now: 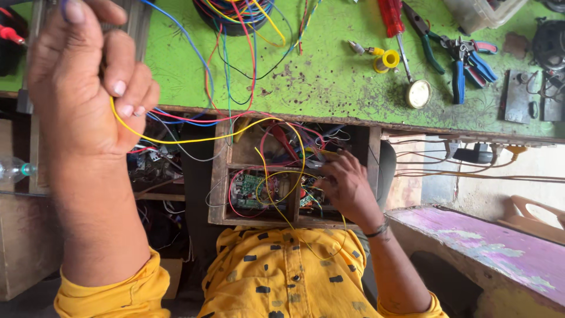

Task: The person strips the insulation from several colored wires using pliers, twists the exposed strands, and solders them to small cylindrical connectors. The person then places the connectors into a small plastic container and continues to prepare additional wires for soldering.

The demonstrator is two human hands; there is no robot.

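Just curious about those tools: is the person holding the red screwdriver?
No. The red screwdriver lies on the green table; the left hand grips a yellow wire.

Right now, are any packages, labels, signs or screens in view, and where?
No signs or screens.
Clear plastic container: top right of the green bench, boxy, see-through.
Plastic bottle: far left edge, clear with a teal band.

The surface (329,82) is green-painted, matt and scuffed, with bare dark patches. The yellow wire (176,140) has smooth, glossy plastic insulation. The open drawer (219,176) is rough, unpainted wood. The pliers (459,65) show dull metal with blue plastic grips. The shirt (282,277) is soft yellow cloth.
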